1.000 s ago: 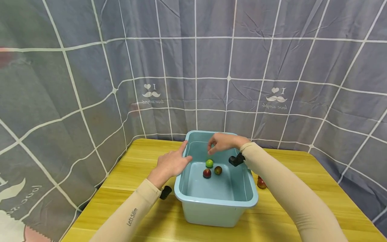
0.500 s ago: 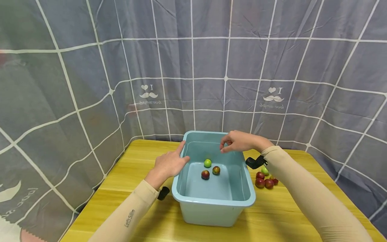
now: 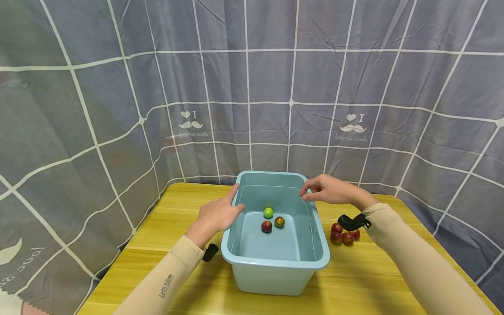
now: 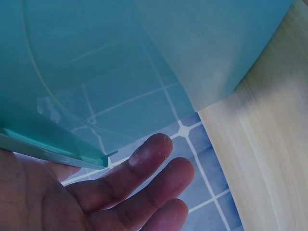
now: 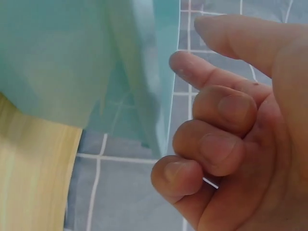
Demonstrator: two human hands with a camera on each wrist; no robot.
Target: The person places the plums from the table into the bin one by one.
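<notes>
In the head view a pale blue plastic basin (image 3: 275, 263) stands on the table. Two dark red, plum-like fruits (image 3: 266, 226) and one small green fruit (image 3: 268, 212) lie on its floor. My left hand (image 3: 218, 215) rests at the basin's left rim, its thumb reaching over the edge and its index finger stretched along it. In the left wrist view the other fingers (image 4: 149, 192) extend loosely outside the wall. My right hand (image 3: 330, 189) hovers by the right rim with nothing in it. Its thumb and index finger reach out, while the other fingers (image 5: 211, 149) curl loosely.
Several red fruits (image 3: 336, 238) lie together on the wooden table (image 3: 366, 271), right of the basin and below my right wrist. A grey checked curtain (image 3: 271, 78) hangs behind and at both sides of the table. Black camera mounts (image 3: 351, 222) stick out from the wrists.
My right hand has moved right, from over the inside of the basin to its right rim, bringing the red fruits on the table into view. The left hand stays at the left rim.
</notes>
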